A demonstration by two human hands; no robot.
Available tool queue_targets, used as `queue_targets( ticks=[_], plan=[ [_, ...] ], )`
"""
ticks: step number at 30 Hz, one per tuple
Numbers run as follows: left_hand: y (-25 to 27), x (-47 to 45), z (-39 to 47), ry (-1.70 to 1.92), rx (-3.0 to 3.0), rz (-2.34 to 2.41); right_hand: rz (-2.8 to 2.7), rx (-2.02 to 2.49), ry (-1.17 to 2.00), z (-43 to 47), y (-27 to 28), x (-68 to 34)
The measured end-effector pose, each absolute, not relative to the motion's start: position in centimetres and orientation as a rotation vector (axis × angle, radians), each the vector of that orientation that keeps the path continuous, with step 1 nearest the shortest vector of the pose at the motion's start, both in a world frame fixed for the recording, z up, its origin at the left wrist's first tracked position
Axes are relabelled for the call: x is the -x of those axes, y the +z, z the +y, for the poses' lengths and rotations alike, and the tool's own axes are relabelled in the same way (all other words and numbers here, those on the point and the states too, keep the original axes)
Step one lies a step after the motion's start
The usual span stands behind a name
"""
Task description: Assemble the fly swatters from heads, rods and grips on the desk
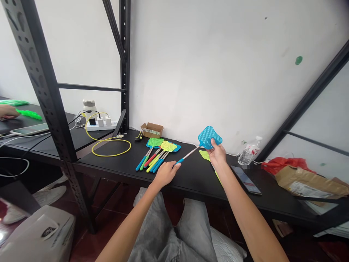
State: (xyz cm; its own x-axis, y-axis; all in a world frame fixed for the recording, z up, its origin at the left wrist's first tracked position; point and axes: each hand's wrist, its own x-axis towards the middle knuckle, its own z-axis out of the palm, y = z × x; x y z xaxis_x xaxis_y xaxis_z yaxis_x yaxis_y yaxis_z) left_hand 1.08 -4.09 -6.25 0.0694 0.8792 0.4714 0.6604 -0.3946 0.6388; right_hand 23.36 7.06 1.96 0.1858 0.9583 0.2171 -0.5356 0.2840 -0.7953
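A blue fly swatter [207,135] with a metal shaft is held in the air above the black table. My left hand [167,173] is wrapped round its blue handle. At the other end, my right hand [217,153] pinches the mesh head between thumb and fingers. Below my right hand lies a yellow-green fly swatter [204,155], partly covered by my forearm. To the left, several fly swatters with blue, green, red and yellow handles lie side by side, their heads overlapping; a yellow mesh head [169,146] is on top.
Behind the swatters stands a small open cardboard box [152,130]. A coiled yellow cable [111,155] lies left. At right are a phone [246,180], a plastic bottle [249,153] and a brown package [308,182]. Black shelf posts [46,80] frame the table. Another person's hand [8,111] shows far left.
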Motion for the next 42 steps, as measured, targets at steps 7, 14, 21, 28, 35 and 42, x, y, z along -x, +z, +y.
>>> queue_targets(
  ticks=[7, 14, 21, 28, 35, 42],
  plan=[
    [-6.3, -1.2, -4.0, 1.221, -2.083, 1.583, -0.788, 0.632, 1.161, 6.8, 1.1, -22.3],
    [-6.3, -1.1, -4.0, 1.21, -2.086, 1.585, -0.774, 0.627, 1.15, 6.8, 0.9, -22.3],
    [-6.3, -1.1, -4.1, 1.195, -2.099, 1.591, -0.761, 0.632, 1.147, 6.5, 0.6, -22.3],
    [-6.2, -1.1, -4.2, 1.186, -2.097, 1.604, -0.75, 0.627, 1.151, 6.5, 0.4, -22.3],
    [-6.1, -1.1, -4.0, 1.186, -2.091, 1.608, -0.758, 0.633, 1.143, 6.4, 0.3, -22.2],
    [-6.2, -1.1, -4.1, 1.194, -2.084, 1.597, -0.791, 0.632, 1.138, 6.5, 0.0, -22.2]
  ],
)
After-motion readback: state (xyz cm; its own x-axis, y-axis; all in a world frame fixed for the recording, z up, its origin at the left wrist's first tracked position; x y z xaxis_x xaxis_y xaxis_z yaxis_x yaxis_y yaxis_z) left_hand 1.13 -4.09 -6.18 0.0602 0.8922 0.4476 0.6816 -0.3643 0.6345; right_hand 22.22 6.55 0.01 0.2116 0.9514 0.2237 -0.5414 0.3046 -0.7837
